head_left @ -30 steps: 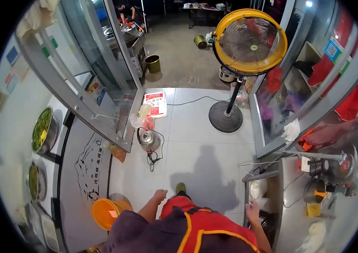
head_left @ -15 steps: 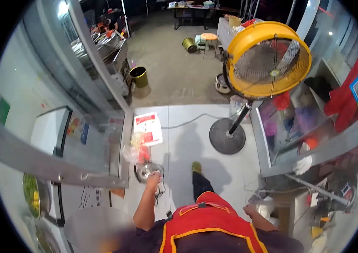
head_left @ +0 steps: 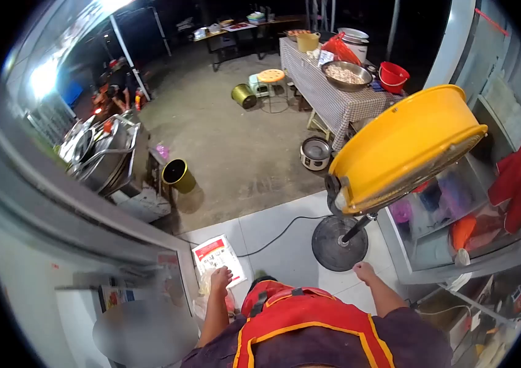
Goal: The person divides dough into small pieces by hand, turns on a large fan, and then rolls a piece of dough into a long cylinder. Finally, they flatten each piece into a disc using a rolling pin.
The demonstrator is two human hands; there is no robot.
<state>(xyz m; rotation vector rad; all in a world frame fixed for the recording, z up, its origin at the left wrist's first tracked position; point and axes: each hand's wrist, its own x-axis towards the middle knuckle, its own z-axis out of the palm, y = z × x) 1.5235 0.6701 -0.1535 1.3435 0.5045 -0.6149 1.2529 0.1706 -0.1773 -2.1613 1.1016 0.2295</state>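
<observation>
My left hand hangs in front of me with its fingers curled, over the edge of a white and red printed packet on the tiled floor. Whether it holds something small cannot be made out. On the other side, my right hand is closed near the round black base of the yellow fan, apart from it. Clear plastic bags lie below the packet, partly behind my left arm. I wear a red apron with yellow edging.
A black cable crosses the tiles. Ahead stand a gold bin, a rice cooker, a stool and a cloth-covered table bearing a metal bowl. Glass door panels flank me. A person is far left.
The view has moved forward through the doorway, bringing the outdoor table and its bowl into fuller view. The fan now appears more from its side. My right hand has come further into view.
</observation>
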